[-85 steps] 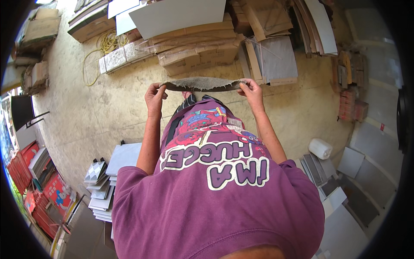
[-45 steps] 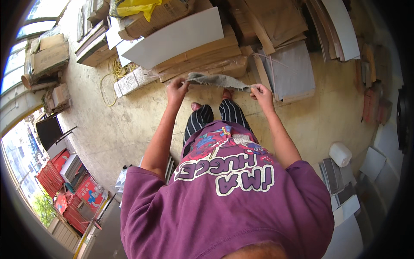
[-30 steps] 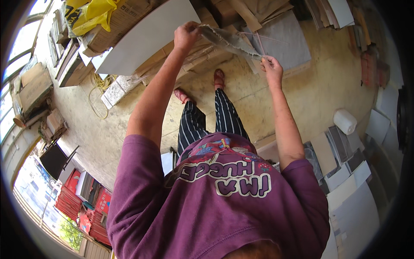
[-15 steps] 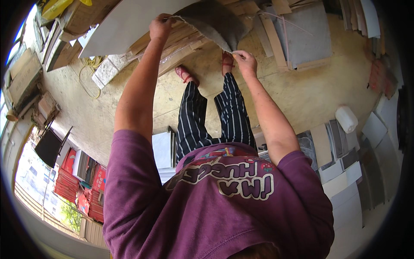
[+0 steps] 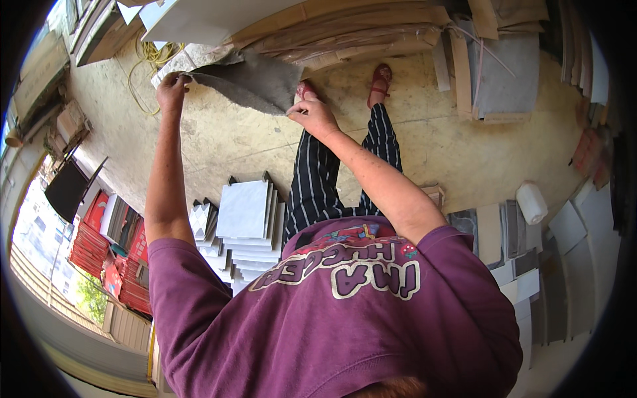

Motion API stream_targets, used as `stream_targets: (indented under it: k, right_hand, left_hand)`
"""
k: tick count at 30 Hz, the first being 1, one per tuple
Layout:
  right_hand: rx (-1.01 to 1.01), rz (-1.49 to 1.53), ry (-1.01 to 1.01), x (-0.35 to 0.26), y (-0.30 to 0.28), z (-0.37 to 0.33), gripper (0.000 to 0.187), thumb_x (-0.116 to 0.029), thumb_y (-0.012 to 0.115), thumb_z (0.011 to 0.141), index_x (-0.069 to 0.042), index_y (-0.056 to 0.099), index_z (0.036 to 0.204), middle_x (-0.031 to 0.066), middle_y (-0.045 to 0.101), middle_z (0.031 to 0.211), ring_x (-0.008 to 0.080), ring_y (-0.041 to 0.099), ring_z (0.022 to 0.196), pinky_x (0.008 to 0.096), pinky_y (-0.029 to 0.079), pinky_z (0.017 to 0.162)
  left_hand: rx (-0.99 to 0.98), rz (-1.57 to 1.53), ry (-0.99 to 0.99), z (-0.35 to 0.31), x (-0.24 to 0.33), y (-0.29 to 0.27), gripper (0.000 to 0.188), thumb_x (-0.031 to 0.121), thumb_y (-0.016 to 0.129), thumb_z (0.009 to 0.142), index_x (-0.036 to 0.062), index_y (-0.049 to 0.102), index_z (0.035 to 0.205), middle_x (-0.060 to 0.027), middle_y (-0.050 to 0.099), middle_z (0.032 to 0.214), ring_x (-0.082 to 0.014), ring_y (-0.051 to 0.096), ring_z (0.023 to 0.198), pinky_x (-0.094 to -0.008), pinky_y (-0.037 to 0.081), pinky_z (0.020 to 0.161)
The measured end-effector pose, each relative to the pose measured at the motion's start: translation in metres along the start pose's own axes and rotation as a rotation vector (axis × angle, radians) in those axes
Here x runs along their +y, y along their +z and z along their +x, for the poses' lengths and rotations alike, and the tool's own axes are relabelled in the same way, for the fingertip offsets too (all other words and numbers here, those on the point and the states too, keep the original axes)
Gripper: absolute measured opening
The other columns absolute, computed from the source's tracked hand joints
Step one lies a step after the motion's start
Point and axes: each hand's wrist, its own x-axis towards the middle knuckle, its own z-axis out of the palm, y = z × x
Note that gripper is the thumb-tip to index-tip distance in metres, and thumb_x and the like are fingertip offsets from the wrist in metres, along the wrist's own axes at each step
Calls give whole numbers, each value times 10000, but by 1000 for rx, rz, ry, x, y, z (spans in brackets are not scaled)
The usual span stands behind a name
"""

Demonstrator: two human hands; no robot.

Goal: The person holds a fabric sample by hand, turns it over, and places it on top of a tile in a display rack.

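A dark grey cloth point(image 5: 255, 81) with frayed edges is stretched between my two hands, above the floor in front of me. My left hand point(image 5: 173, 90) pinches its left corner. At its near right corner, my right hand point(image 5: 314, 117) grips the edge between thumb and fingers. The cloth sags and folds toward the left, and its far edge hangs loose near my red shoe. Both arms reach forward, the left one stretched nearly straight.
Stacked pale tiles point(image 5: 243, 209) stand by my left leg. Long cardboard-wrapped packs point(image 5: 352, 33) lie across the far side. A coiled yellow cord point(image 5: 154, 56) rests on the floor at far left. To the right are a white plastic jug point(image 5: 531, 203) and a leaning grey slab point(image 5: 507, 73).
Both hands have swung left with the cloth, off the cardboard packs and over bare floor. My view and body have turned, and more of the tile stacks shows.
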Motion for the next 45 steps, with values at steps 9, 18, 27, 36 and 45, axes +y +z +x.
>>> stream_targets:
  k: [9, 18, 27, 36, 45]
  right_hand:
    - [69, 218, 193, 36, -23, 18, 182, -217, 641, 715, -72, 674, 818, 81, 643, 693, 154, 612, 641, 275, 470, 609]
    - [362, 599, 347, 75, -146, 6, 149, -130, 621, 791, -12, 617, 882, 10, 611, 700, 66, 552, 579, 198, 428, 496]
    - [758, 657, 193, 61, -274, -44, 175, -149, 609, 825, -26, 598, 949, -9, 595, 785, 62, 554, 651, 182, 446, 550]
    - [881, 524, 138, 49, -278, -70, 188, -159, 614, 825, -39, 602, 970, -5, 597, 821, 69, 563, 686, 190, 444, 566]
    - [651, 572, 228, 58, -175, 12, 130, -117, 630, 791, -36, 632, 893, -6, 606, 725, 56, 539, 587, 186, 419, 503]
  left_hand:
    - [-106, -9, 105, 19, 66, 84, 184, 85, 572, 814, -36, 598, 951, -91, 649, 804, -136, 623, 678, -224, 494, 584]
    - [-254, -39, 323, 0, 198, 254, 193, 89, 599, 780, -4, 621, 947, -80, 644, 797, -130, 598, 663, -239, 496, 621]
    - [-523, -278, 536, -53, 340, 333, 106, 112, 584, 820, 31, 621, 877, -46, 620, 724, -125, 573, 657, -260, 487, 622]
    - [-633, -558, 560, -53, 342, 317, 93, 85, 564, 833, 20, 607, 882, -21, 612, 731, -88, 561, 640, -218, 470, 590]
    - [-396, -324, 271, -7, 193, 243, 202, 175, 603, 821, 40, 605, 972, -35, 640, 808, -115, 606, 658, -221, 444, 558]
